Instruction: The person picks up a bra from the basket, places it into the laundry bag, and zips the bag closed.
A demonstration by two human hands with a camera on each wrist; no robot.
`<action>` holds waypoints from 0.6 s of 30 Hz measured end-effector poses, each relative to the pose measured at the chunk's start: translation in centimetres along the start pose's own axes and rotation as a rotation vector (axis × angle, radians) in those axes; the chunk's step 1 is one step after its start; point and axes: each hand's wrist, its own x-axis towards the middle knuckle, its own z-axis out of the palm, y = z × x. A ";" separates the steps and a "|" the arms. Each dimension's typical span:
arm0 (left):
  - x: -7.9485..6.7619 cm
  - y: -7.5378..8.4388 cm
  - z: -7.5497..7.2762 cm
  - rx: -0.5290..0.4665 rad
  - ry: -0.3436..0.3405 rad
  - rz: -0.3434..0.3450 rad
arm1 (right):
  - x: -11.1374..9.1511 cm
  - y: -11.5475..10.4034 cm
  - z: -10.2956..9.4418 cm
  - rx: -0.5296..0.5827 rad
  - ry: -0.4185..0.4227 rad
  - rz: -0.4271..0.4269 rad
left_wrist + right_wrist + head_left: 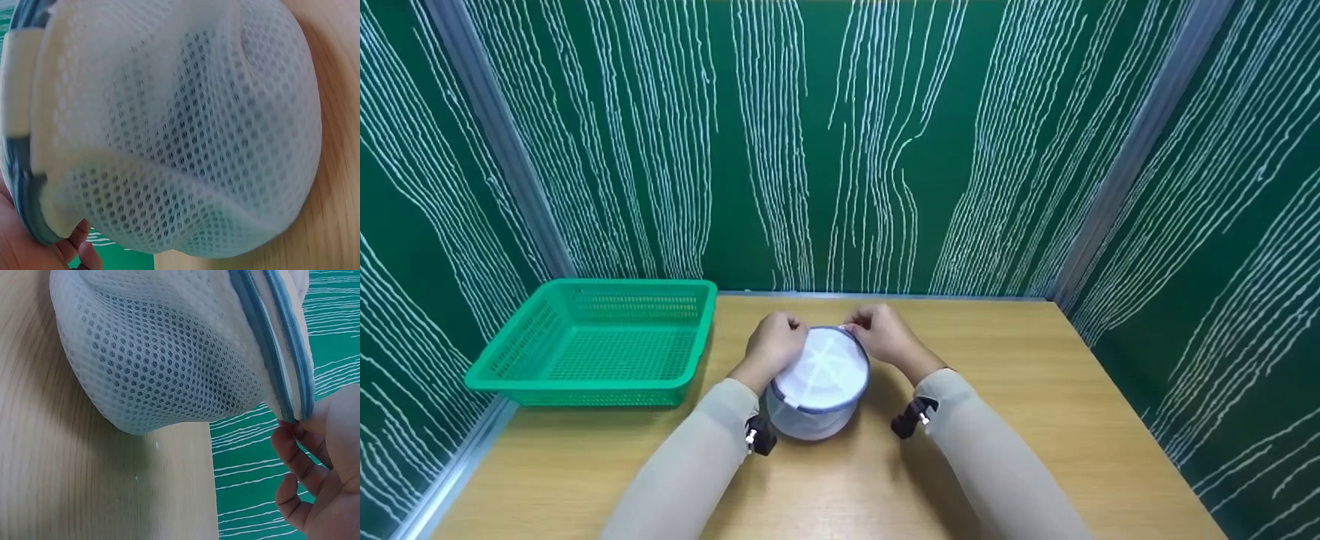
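Note:
A round white mesh laundry bag [821,371] stands on the table with its flat lid facing up and toward me. Blue-grey zipper trim [270,343] runs around the lid's edge, and the soft mesh side [185,124] is dented inward. At the upper left of the rim, my left hand [775,343] grips the edge with curled fingers. My right hand [885,336] pinches the rim at its upper right between thumb and fingers. In the right wrist view, its fingertips [287,433] are right at the end of the trim.
A green plastic basket [622,352] with slatted walls stands to the left on the wooden table [997,450]. Green panels with white wavy lines [825,150] rise behind the table and on both sides, joined by grey metal posts [1132,150].

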 end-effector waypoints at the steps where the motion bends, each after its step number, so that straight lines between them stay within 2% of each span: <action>1: 0.0 -0.1 0.0 -0.003 0.006 -0.005 | 0.0 0.0 0.0 -0.002 0.001 -0.005; 4: 0.0 -0.5 -0.2 -0.006 0.021 -0.016 | 0.0 0.2 -0.1 -0.003 0.001 -0.017; 11: 0.4 -1.0 -0.7 0.036 0.049 -0.007 | -0.1 0.2 -0.2 -0.001 0.018 0.015; 16: 0.3 -0.8 -0.5 0.020 0.036 -0.012 | -0.2 0.3 -0.2 0.009 0.024 0.027; 18: 0.3 -0.6 -0.4 0.013 0.027 0.006 | -0.2 0.4 -0.2 0.009 0.036 0.030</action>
